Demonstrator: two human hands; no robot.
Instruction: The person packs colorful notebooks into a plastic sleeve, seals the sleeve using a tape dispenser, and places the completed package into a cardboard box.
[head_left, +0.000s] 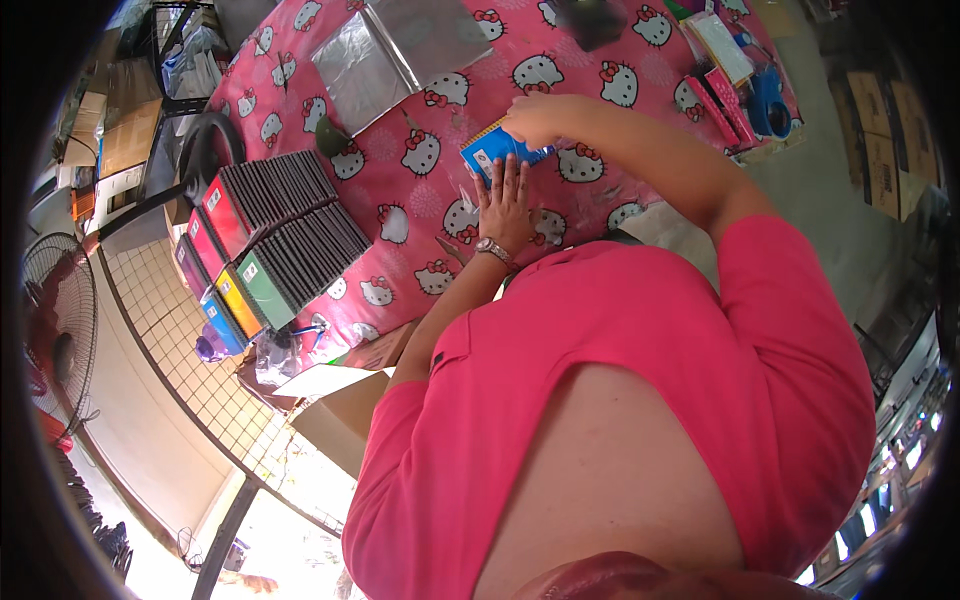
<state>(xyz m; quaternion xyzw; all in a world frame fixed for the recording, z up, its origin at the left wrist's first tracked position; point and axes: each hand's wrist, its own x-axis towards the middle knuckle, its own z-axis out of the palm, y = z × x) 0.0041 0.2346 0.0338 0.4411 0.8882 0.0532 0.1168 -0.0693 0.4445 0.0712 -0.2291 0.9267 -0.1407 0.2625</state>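
Observation:
A small blue notebook (484, 158) with a yellow spiral edge and a white label lies on the pink patterned tablecloth. My left hand (505, 205), with a watch at its wrist, rests on the notebook's near edge, fingers stretched out and flat. At the far right corner of the notebook is my right hand (535, 120), its fingers curled and closed. What it grips, if anything, is hidden. A blue, shiny piece (542, 154) shows just below that hand; its kind is unclear.
Stacks of spiral notebooks (285, 225) with coloured covers stand at the left. Clear plastic sleeves (370, 65) lie at the far side. Pink holders (725, 105) and a blue tape dispenser (768, 105) sit at the far right. A cardboard box (340, 425) and fan (62, 335) are at the left.

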